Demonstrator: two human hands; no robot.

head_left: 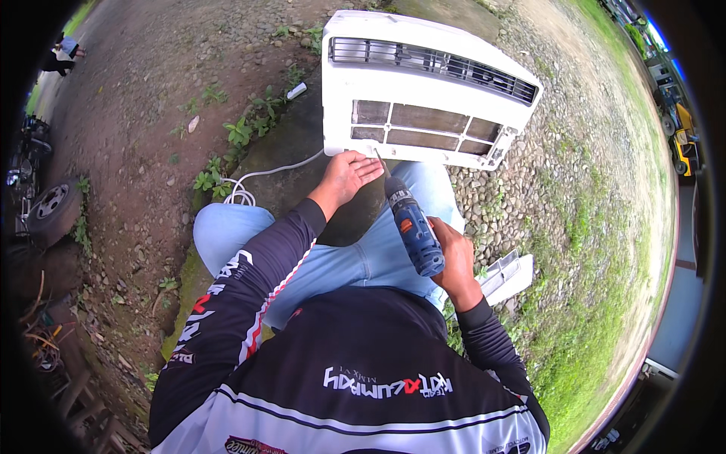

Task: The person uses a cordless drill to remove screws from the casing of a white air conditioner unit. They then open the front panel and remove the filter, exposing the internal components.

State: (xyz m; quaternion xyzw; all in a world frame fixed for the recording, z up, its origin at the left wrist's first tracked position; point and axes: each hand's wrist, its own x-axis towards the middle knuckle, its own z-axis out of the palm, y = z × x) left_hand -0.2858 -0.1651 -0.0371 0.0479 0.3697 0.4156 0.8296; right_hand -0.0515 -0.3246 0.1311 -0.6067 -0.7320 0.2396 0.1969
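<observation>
A white window air conditioner (pixel 339 91) stands in front of my knees, its louvred vent (pixel 431 63) across the top and a gridded opening (pixel 423 119) below. In my right hand (pixel 456 261) is a blue cordless drill (pixel 414 231), my fingers wrapped round its grip. Its long thin bit points up at the lower left edge of the white front. My left hand (pixel 349 178) lies against that lower edge beside the bit tip, fingers stretched out and palm partly turned up. Whether the bit sits on a screw is too small to tell.
A white cord (pixel 276 173) runs left from the air conditioner into a coil by my knee. A white slatted panel (pixel 508 278) lies on stones at my right. A small white piece (pixel 296 91) rests near weeds. A wheel (pixel 53 212) stands far left.
</observation>
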